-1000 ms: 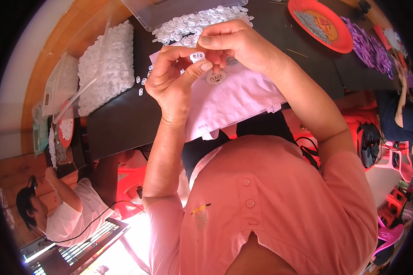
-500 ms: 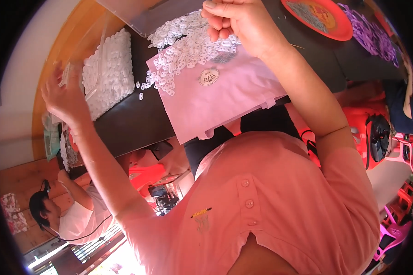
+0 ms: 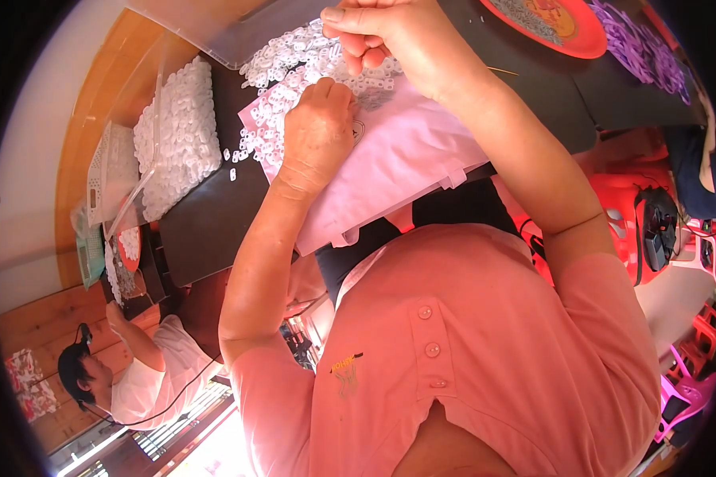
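A heap of small white pieces with holes (image 3: pixel 282 60) lies on a pink cloth bag (image 3: pixel 406 151) and the dark table. My left hand (image 3: pixel 320 127) rests over the near edge of the heap, its fingers curled down and together; what they grip, if anything, is hidden. Above the heap, my right hand (image 3: pixel 402 36) has thumb and forefinger pinched together and the other fingers curled. Anything between those fingertips is too small to make out. A small grey patch of tiny bits (image 3: pixel 375 98) shows on the bag between my hands.
To the left stands a clear bin (image 3: pixel 179 139) packed with white pieces, beside a white perforated basket (image 3: pixel 107 175). At the far right are an orange-red plate (image 3: pixel 589 36) with grey bits and a pile of purple strips (image 3: pixel 640 52). A co-worker (image 3: pixel 135 374) sits at lower left.
My left hand has swung right, from beside the white basket to the heap on the pink bag. The right hand keeps its pinch above the heap. The view has shifted slightly.
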Tool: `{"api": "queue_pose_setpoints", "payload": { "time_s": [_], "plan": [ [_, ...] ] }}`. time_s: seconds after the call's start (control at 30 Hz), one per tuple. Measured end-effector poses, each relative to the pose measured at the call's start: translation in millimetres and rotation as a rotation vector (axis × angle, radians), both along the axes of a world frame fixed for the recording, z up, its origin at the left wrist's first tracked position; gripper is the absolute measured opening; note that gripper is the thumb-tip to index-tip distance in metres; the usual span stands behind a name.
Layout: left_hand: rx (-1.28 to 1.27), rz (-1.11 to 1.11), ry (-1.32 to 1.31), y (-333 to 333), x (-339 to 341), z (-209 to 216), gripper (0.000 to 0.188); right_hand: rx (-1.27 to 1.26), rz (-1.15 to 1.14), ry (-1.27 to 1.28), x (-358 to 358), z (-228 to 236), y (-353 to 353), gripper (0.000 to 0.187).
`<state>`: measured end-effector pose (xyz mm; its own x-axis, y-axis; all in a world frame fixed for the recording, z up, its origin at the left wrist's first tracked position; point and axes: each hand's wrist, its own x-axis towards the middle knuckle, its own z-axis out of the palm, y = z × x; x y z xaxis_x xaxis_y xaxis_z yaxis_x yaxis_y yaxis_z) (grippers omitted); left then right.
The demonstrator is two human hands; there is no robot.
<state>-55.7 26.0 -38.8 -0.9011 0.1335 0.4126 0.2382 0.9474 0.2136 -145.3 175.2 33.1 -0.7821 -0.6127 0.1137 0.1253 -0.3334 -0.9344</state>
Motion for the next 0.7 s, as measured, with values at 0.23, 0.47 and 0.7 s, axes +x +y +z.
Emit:
{"api": "queue_pose_setpoints", "payload": {
  "time_s": [0.23, 0.47, 0.7],
  "plan": [
    [0.393, -0.007, -0.073, -6.9, 16.0, 6.3, 0.007, 0.140, -0.051, 0.336, -7.5, -12.2, -1.0, 0.022],
    [1.202, 0.176, -0.276, 3.6, 41.2, 28.1, 0.008, 0.309, 0.123, 0.548, -6.5, -25.6, -6.4, 0.007],
    [1.542, 0.165, -0.255, 4.7, 46.6, 31.6, 0.014, 0.321, 0.200, 0.785, 7.1, -27.3, -6.1, 0.011]
  ]
}}
